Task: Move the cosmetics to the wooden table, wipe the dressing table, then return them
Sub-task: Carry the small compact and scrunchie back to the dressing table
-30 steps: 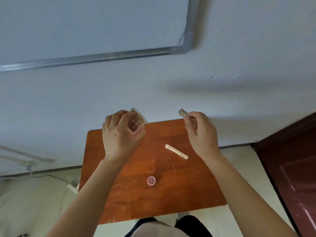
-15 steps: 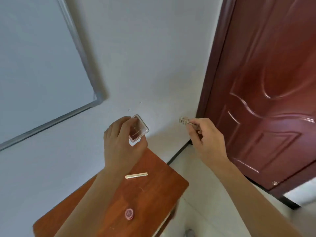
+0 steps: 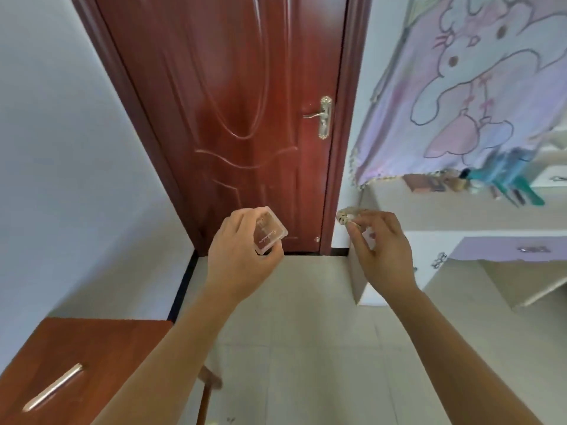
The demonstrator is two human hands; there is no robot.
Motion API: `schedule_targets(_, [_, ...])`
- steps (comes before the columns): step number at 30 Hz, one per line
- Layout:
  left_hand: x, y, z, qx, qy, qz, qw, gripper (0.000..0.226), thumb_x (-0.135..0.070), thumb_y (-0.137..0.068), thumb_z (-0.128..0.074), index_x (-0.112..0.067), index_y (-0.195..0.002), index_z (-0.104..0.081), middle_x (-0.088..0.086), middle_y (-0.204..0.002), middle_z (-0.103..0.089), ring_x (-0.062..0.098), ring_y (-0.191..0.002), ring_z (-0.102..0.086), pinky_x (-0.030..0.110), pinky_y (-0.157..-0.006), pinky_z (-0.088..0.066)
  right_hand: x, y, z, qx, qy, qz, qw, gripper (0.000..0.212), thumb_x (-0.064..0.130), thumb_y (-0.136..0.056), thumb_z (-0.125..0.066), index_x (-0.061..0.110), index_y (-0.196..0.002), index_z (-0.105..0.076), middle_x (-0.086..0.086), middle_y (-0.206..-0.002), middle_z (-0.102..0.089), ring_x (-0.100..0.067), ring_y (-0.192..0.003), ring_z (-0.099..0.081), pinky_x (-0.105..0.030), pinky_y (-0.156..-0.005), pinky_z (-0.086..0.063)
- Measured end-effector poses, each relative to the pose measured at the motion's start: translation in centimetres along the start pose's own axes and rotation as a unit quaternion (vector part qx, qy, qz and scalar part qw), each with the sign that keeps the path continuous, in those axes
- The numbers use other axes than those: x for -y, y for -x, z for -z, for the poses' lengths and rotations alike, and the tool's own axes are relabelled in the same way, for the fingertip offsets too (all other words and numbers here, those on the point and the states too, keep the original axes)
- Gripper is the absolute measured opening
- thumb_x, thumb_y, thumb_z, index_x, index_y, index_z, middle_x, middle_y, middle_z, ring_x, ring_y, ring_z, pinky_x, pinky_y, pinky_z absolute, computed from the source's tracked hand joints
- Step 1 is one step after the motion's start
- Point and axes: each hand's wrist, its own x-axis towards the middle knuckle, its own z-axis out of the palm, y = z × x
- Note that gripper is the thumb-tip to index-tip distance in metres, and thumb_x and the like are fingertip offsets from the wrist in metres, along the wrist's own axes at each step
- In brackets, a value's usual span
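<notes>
Turned from the table toward the door

The table (image 3: 92, 348) has slid to the lower left, the door (image 3: 233, 118) now fills the centre, and the dressing table (image 3: 460, 210) has appeared at right.

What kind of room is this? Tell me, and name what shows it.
Probably a bedroom at home: a dressing table with drawers and cosmetics on top, a cartoon-print cloth hanging above it, a red-brown door and a small wooden table.

A wooden table (image 3: 92, 348) stood at lower left, a slim stick (image 3: 52, 387) lying on it. The door (image 3: 233, 118) was ahead, the dressing table (image 3: 460, 210) to its right.
</notes>
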Motion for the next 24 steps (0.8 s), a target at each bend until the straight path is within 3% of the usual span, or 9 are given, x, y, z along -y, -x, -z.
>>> schedule_targets(5, [-11.1,-2.0,-10.8,0.049,0.007,-0.036,0.998,0.05,-0.031,-0.072,-0.074,-0.029,-0.119,-0.057,-0.011,-0.112,-0.057,0.015,-0.096,-0.057,0.032,-0.081,-0.05,-11.0,1.1,10.3,-0.026,0.063,-0.069,0.995,0.011,0.04,-0.093,-0.064,0.029,-0.092,-0.068,0.02,-0.108,-0.052,0.014,-0.096,-0.05,-0.001,-0.063,-0.035])
schedule_targets(8, [-17.6,-2.6,-16.8,0.113,0.027,-0.047,0.992,0.048,-0.032,-0.073,-0.074,-0.031,-0.118,-0.057,-0.01,-0.111,-0.057,0.016,-0.096,-0.056,0.033,-0.081,-0.049,-17.0,2.1,16.3,-0.03,0.089,-0.12,0.988,0.011,0.039,-0.093,-0.064,0.029,-0.092,-0.069,0.023,-0.105,-0.05,0.004,-0.09,-0.058,-0.001,-0.064,-0.033])
schedule_targets(12, [-24.6,-3.7,-23.1,0.151,0.04,-0.084,0.984,0.047,-0.033,-0.073,-0.077,-0.028,-0.117,-0.06,-0.008,-0.111,-0.06,0.016,-0.096,-0.057,0.029,-0.08,-0.047,-23.7,1.8,22.7,-0.064,0.128,-0.133,0.981,0.013,0.038,-0.092,-0.066,0.026,-0.093,-0.07,0.013,-0.102,-0.058,-0.003,-0.098,-0.061,-0.018,-0.067,-0.042])
schedule_targets(20, [-32.9,-9.6,-35.5,0.178,0.063,-0.116,0.975,0.051,-0.038,-0.071,-0.073,-0.031,-0.119,-0.057,-0.011,-0.111,-0.059,0.011,-0.101,-0.054,0.025,-0.083,-0.044,-35.3,-3.3,29.4,-0.121,0.149,-0.163,0.968,0.015,0.038,-0.092,-0.066,0.023,-0.09,-0.07,0.014,-0.104,-0.058,0.002,-0.107,-0.058,-0.016,-0.07,-0.045])
schedule_targets(24, [-35.0,-14.4,-43.6,0.195,0.086,-0.101,0.972,0.05,-0.041,-0.072,-0.072,-0.037,-0.118,-0.054,-0.017,-0.109,-0.055,0.008,-0.096,-0.052,0.025,-0.08,-0.044,-41.9,-8.2,30.5,-0.114,0.173,-0.162,0.965,0.011,0.035,-0.091,-0.07,0.024,-0.089,-0.071,0.012,-0.107,-0.06,0.0,-0.097,-0.061,-0.019,-0.064,-0.045])
